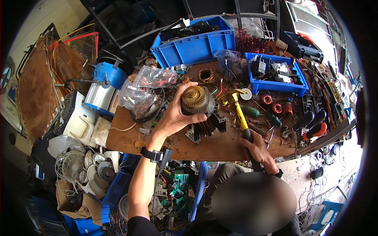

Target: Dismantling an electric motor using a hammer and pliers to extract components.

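My left hand (175, 117) is wrapped round an electric motor part (195, 98) with a brass-coloured, ribbed round top and a grey metal body. Its thumb lies across the near side and the fingers hold the far left side. Just below the motor part sits a dark, finned metal piece (208, 128) with silver corners; whether the two are joined I cannot tell. In my right hand (258, 151) is a hammer (239, 112) with a yellow and black handle, gripped near its lower end. The hammer's yellow head is up and to the right of the motor part, apart from it.
Behind the motor part stand a large blue crate (193, 48) and a copper-wound ring (205, 75). A smaller blue bin (277, 85) of parts is at the right, near red coils (277, 108) and screwdrivers (272, 118). Plastic bags (138, 94) lie left. Circuit boards (179, 192) fill a bin below the table edge.
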`<control>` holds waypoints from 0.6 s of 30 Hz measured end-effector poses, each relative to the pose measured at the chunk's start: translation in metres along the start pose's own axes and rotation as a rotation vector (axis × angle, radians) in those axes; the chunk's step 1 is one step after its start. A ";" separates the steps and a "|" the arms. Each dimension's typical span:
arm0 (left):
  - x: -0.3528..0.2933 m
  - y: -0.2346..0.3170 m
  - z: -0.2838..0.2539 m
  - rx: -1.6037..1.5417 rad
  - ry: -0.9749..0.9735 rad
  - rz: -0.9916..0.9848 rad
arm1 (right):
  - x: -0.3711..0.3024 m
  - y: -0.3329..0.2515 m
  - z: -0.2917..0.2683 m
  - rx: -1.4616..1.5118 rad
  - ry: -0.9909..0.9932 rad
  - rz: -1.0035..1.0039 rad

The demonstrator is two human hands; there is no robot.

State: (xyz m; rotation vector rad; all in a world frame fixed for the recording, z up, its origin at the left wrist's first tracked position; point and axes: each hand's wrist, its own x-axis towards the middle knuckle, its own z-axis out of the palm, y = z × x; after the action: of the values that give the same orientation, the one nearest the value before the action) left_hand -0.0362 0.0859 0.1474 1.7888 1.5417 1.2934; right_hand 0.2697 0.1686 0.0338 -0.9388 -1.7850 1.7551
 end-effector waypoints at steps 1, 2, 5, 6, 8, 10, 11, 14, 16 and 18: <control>0.002 0.002 -0.001 -0.025 -0.017 -0.056 | 0.000 -0.002 0.000 0.002 -0.003 0.029; 0.002 0.007 -0.001 -0.004 -0.009 -0.095 | 0.001 -0.001 0.001 0.009 -0.004 0.035; 0.006 0.006 -0.003 -0.010 0.007 -0.088 | 0.007 0.012 0.000 0.038 0.012 0.025; 0.007 0.006 -0.003 -0.008 0.002 -0.094 | 0.012 0.024 -0.002 -0.027 0.043 -0.063; 0.006 0.007 -0.002 0.003 -0.004 -0.060 | 0.008 0.013 -0.001 -0.014 0.043 -0.034; 0.006 0.008 -0.001 -0.010 0.006 -0.070 | 0.007 0.009 -0.001 -0.012 0.043 -0.021; 0.006 0.009 0.000 -0.028 0.020 -0.071 | 0.006 0.006 0.000 -0.017 0.047 -0.012; 0.003 0.012 0.002 -0.092 0.034 -0.097 | 0.006 0.005 0.000 -0.025 0.043 -0.008; 0.001 0.009 0.003 -0.093 0.039 -0.096 | 0.008 0.014 -0.001 -0.043 0.050 -0.036; 0.001 0.008 0.002 -0.095 0.040 -0.089 | 0.011 0.024 -0.003 -0.049 0.052 -0.076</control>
State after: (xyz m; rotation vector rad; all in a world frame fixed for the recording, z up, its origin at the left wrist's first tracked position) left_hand -0.0305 0.0850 0.1533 1.6265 1.5361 1.3436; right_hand 0.2685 0.1772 0.0091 -0.9158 -1.8134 1.6327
